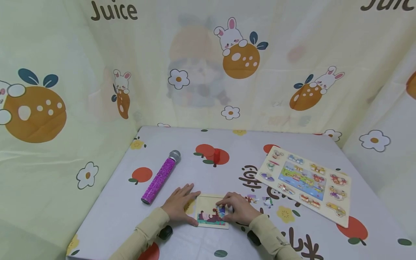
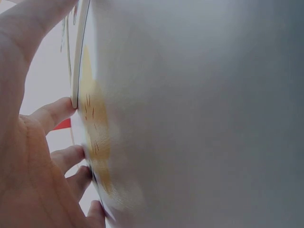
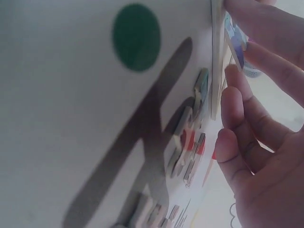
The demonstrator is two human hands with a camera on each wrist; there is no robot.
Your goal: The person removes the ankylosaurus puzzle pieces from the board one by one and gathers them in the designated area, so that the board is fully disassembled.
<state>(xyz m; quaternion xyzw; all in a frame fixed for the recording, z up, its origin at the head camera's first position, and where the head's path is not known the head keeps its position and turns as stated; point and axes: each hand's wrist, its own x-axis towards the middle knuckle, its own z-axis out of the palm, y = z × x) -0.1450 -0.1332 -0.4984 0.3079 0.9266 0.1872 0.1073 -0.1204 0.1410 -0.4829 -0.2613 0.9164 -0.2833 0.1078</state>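
A small wooden jigsaw tray (image 1: 205, 203) lies in front of me, with fitted pieces (image 1: 209, 216) along its lower part and bare wood above. My left hand (image 1: 178, 205) steadies the tray's left side, thumb by the lower corner and index finger at the upper one. In the left wrist view, that index fingertip touches the tray's edge (image 2: 76, 88). Over the right side of the tray, my right hand (image 1: 240, 208) pinches a thin puzzle piece (image 3: 234, 46), tilted in the right wrist view. The right fingers partly hide the pieces beneath them.
Loose puzzle pieces (image 1: 268, 201) lie on the table just right of my right hand. Farther right is a large wooden picture board (image 1: 264, 172) with several shaped inserts. A purple glittery microphone (image 1: 160, 180) lies to the left, beyond my left hand. Patterned curtains (image 1: 146, 90) enclose the table.
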